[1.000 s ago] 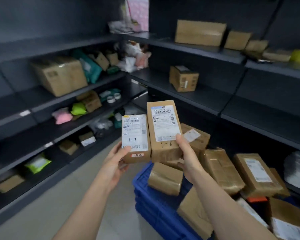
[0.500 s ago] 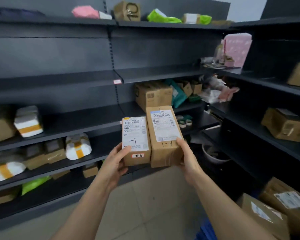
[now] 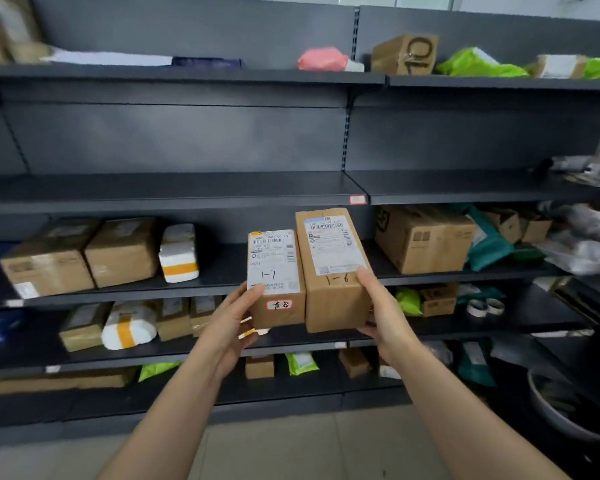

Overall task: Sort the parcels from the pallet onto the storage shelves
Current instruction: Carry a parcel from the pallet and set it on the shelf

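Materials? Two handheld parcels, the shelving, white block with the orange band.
1-7 parcel and 1-6 parcel: looks like brown cardboard, matte, with white paper labels; sheen suggests clear tape. Shelving: probably painted steel, dark grey satin, slotted uprights. White block: possibly foam, chalky white under an orange tape band.

A parcel storeroom: long dark metal shelves (image 3: 187, 188) hold taped cardboard boxes (image 3: 425, 239), plastic mailer bags (image 3: 478, 65) and labelled parcels, above a pale tiled floor (image 3: 309, 445).
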The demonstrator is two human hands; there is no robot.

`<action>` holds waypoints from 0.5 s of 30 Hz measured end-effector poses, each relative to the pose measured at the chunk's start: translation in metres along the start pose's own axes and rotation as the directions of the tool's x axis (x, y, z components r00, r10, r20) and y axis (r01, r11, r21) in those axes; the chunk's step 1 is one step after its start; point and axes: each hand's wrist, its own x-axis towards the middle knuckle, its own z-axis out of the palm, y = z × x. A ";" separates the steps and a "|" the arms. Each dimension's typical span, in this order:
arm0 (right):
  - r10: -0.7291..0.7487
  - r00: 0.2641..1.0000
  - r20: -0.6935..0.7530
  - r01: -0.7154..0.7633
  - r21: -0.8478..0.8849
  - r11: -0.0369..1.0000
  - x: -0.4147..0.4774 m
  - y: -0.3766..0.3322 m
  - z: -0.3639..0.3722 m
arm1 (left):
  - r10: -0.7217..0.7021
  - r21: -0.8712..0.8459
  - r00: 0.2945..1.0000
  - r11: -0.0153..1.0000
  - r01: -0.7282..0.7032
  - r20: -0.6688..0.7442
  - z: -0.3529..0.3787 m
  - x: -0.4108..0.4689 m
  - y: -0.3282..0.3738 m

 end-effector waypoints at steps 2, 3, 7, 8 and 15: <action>-0.009 0.999 0.032 0.009 -0.003 1.000 0.025 -0.007 0.020 | 0.022 0.003 0.999 1.000 -0.022 -0.040 -0.009 0.019 0.011; -0.014 0.999 0.046 0.015 -0.010 1.000 0.038 -0.011 0.029 | 0.032 0.006 0.997 0.999 -0.032 -0.064 -0.013 0.029 0.017; -0.046 0.991 0.128 0.048 -0.016 0.999 0.086 -0.028 0.068 | 0.083 -0.028 0.987 0.996 -0.088 -0.137 -0.028 0.062 0.043; -0.054 0.986 0.155 0.057 -0.017 0.998 0.095 -0.033 0.078 | 0.088 -0.030 0.984 0.995 -0.094 -0.157 -0.032 0.069 0.051; -0.040 0.958 0.282 0.052 -0.036 0.998 0.143 -0.054 0.146 | 0.107 -0.046 0.957 0.991 -0.123 -0.271 -0.074 0.107 0.084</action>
